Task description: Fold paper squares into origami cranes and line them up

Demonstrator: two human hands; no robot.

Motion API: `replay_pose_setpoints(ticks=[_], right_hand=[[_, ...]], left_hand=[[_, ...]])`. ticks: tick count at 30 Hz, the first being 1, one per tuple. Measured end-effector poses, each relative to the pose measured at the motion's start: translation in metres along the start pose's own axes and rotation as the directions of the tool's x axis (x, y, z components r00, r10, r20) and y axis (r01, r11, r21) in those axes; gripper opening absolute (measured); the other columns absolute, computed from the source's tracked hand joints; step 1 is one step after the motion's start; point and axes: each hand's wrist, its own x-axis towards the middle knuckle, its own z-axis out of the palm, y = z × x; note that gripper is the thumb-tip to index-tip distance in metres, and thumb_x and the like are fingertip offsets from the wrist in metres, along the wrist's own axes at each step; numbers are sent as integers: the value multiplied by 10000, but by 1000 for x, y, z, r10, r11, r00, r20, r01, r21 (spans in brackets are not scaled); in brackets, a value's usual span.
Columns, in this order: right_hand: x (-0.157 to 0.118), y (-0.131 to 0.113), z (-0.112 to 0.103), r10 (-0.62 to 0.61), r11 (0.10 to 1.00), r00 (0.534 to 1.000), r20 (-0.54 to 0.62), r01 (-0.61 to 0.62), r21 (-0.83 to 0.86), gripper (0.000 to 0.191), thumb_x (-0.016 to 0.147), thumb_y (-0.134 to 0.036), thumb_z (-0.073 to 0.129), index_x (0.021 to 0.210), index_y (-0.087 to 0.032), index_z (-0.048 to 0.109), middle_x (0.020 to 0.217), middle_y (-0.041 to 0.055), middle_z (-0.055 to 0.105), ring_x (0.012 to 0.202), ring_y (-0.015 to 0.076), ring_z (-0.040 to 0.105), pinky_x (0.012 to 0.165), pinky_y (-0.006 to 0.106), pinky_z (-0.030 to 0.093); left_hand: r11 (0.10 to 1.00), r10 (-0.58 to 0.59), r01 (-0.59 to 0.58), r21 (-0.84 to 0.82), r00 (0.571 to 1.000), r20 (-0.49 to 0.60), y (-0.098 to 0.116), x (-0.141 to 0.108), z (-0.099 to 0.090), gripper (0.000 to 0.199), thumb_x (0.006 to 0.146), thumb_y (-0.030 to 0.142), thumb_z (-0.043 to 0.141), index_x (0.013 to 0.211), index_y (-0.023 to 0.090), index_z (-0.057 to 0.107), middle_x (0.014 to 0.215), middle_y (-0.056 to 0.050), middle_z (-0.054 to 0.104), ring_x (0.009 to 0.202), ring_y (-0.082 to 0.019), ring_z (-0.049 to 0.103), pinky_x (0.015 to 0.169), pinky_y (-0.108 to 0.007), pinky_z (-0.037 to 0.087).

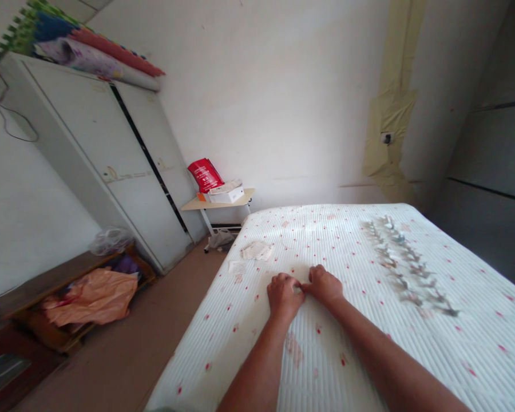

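Over the middle of the bed, my left hand is closed in a pinch, its thumb and fingertips around a small pale piece of paper, mostly hidden. My right hand is also closed, and its fingertips meet the left ones at that same piece. A loose pile of printed paper pieces lies beyond my left hand, with a flat printed sheet beside it. To the right, several small folded paper figures, like birds, stand in rows on the patterned mattress.
Past the bed's far left corner stands a small table with a red bag and a white box. A grey cabinet and a low wooden unit with an orange plastic bag are at left.
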Motion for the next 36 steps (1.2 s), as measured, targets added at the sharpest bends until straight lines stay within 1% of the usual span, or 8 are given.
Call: replay_pose_setpoints(ticks=[6,12,15,18,23,28,33,36], right_hand=[[9,11,2,16,994,999,41,-20,103,144,673,-222,568,806,-169,587,936,70,583,783,170,594,585,240,367],[16,21,3,3,986,998,66,-14,164,164,624,-135,560,776,-174,610,857,47,621,756,158,590,582,226,372],[19,27,4,-36,977,996,77,19,210,197,594,-128,588,780,-180,628,862,27,634,775,151,590,621,218,393],[20,35,6,-86,963,994,74,63,261,254,621,-113,564,844,-208,640,916,-5,637,825,123,588,685,193,407],[17,43,10,-183,920,983,10,167,355,289,684,-69,482,834,-226,673,966,-8,618,887,111,578,781,187,403],[8,40,10,-292,924,956,-14,285,255,324,745,-100,458,899,-272,687,1026,-5,583,868,117,580,758,199,400],[0,34,1,-371,921,928,36,363,139,362,777,-131,453,987,-345,656,1054,-16,553,846,119,583,697,205,388],[-1,32,-2,-382,921,922,60,376,99,346,786,-150,458,995,-347,650,1046,-11,547,832,123,584,666,207,381]], left_hand=[[999,-12,12,-32,1000,6,0,-1,-3,197,645,341,637,829,272,658,983,4,590,977,-185,494,826,-299,356],[1000,-13,13,-13,1000,11,0,-1,-2,194,656,329,629,841,275,654,983,0,587,976,-188,491,816,-295,357],[1000,-4,4,-3,1000,22,0,-2,-2,197,667,335,620,854,278,649,996,-2,578,988,-191,482,823,-299,354],[1000,6,-6,5,1000,30,0,-2,-4,213,685,329,600,891,299,643,1010,1,569,1009,-192,470,835,-298,350],[1000,11,-11,10,999,47,1,0,-3,283,688,320,584,964,360,636,1025,-1,556,1014,-204,455,848,-306,344],[999,32,-34,38,997,68,3,-1,-6,314,690,334,575,992,404,621,1031,1,545,1019,-210,443,839,-314,341],[998,21,-28,60,994,112,6,-2,-12,297,707,351,559,992,404,624,1051,0,530,1036,-208,429,856,-316,331],[998,21,-28,61,993,113,6,-2,-11,297,708,359,558,994,409,623,1043,0,526,1035,-209,427,854,-319,334]])
